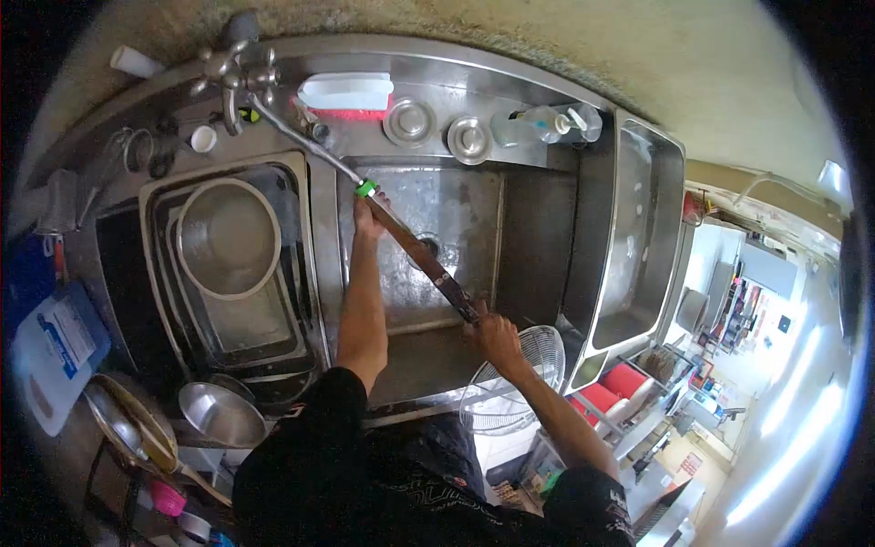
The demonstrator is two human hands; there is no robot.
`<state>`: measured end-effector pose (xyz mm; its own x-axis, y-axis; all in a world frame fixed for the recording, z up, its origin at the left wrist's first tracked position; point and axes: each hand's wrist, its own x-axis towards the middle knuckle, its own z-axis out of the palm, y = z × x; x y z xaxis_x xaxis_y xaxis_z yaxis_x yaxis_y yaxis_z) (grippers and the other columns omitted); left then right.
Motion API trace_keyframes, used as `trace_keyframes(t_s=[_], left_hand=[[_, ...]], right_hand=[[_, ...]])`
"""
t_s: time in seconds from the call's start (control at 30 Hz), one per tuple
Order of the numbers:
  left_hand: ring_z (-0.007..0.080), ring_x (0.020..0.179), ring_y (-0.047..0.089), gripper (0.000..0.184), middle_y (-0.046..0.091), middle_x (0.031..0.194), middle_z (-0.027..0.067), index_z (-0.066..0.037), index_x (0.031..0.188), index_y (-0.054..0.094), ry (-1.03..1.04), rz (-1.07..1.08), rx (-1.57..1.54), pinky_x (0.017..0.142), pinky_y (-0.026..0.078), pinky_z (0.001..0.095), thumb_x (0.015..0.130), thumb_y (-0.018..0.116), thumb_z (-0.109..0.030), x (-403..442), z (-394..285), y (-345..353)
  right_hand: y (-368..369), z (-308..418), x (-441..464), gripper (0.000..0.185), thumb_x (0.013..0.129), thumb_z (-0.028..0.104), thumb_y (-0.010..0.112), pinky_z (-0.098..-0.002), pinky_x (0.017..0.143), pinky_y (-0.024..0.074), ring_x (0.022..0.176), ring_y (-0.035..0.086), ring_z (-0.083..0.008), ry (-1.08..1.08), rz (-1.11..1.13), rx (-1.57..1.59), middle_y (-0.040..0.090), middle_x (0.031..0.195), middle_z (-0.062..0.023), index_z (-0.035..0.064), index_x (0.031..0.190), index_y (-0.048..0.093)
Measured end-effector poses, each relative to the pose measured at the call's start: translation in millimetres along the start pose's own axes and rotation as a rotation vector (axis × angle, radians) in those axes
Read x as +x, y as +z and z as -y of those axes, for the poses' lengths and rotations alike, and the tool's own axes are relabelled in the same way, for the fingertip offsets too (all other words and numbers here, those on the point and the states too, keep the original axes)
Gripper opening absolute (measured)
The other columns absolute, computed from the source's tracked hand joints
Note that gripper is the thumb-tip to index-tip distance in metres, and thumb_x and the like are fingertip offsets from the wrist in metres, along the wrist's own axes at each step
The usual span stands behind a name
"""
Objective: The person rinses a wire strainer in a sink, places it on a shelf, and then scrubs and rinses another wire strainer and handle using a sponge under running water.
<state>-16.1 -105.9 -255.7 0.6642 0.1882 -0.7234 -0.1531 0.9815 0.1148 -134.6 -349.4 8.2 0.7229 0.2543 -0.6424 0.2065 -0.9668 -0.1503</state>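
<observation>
A long flat bar, brown toward its upper end and dark toward its lower end, slants across the steel sink basin. My left hand is closed round its upper end, just below the green-tipped faucet spout. At the lower end, near the basin's front edge, my right hand grips the bar with its fingers wrapped round. What the bar is cannot be made out. Part of the basin's drain shows behind it.
Stacked trays with a round pot fill the left basin. A brush, lids and spray bottles line the back ledge. Right stands a deep steel pan; a wire basket is by my right forearm.
</observation>
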Motion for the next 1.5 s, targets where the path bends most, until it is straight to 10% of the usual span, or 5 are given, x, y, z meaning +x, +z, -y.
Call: trace_keyframes(t_s=[0.33,0.5,0.6,1.0,1.5], left_hand=[[0.0099,0.048,0.040,0.019,0.042,0.059,-0.0034,-0.015,0.081,0.053,-0.457,0.321,0.093,0.051,0.039,0.0248,0.080,0.070,-0.024,-52,40,34],[0.0140,0.091,0.049,0.058,0.046,0.118,0.0062,-0.012,0.138,0.029,0.353,0.098,0.582,0.077,0.041,0.0289,0.088,0.055,-0.025,-44,22,6],[0.0154,0.101,0.050,0.052,0.047,0.126,0.0066,-0.010,0.136,0.034,0.773,0.113,0.683,0.083,0.040,0.0311,0.090,0.050,-0.028,-98,-34,77],[0.0172,0.094,0.061,0.024,0.066,0.094,0.0110,0.000,0.108,0.053,0.490,0.267,1.021,0.087,0.042,0.0283,0.093,0.052,-0.019,-144,-88,127],[0.0210,0.094,0.063,0.016,0.066,0.097,0.0147,-0.002,0.103,0.055,0.161,0.464,1.020,0.082,0.053,0.0338,0.091,0.055,-0.011,-160,-116,152]], right_hand=[[-4,-12,-7,0.057,0.083,0.035,0.060,-0.0502,0.061,0.0497,0.069,0.062,-0.0408,0.121,0.000,-0.129,0.061,0.075,-0.0252,-0.0001,0.124,0.041],[11,-5,52,0.057,0.084,0.039,0.057,-0.0488,0.062,0.0505,0.069,0.063,-0.0398,0.124,-0.019,-0.068,0.062,0.076,-0.0241,-0.0009,0.123,0.044],[13,7,71,0.058,0.084,0.047,0.056,-0.0489,0.063,0.0507,0.071,0.063,-0.0390,0.069,0.004,-0.047,0.062,0.076,-0.0240,-0.0005,0.117,0.050],[18,14,144,0.045,0.092,0.041,0.045,-0.0428,0.068,0.0472,0.075,0.063,-0.0313,-0.179,-0.138,0.422,0.062,0.081,-0.0223,0.0003,0.108,0.055],[-9,-27,176,0.060,0.077,0.017,0.069,-0.0395,0.080,0.0535,0.092,0.062,-0.0320,-0.055,0.976,0.566,0.060,0.102,-0.0170,0.0012,0.126,0.040]])
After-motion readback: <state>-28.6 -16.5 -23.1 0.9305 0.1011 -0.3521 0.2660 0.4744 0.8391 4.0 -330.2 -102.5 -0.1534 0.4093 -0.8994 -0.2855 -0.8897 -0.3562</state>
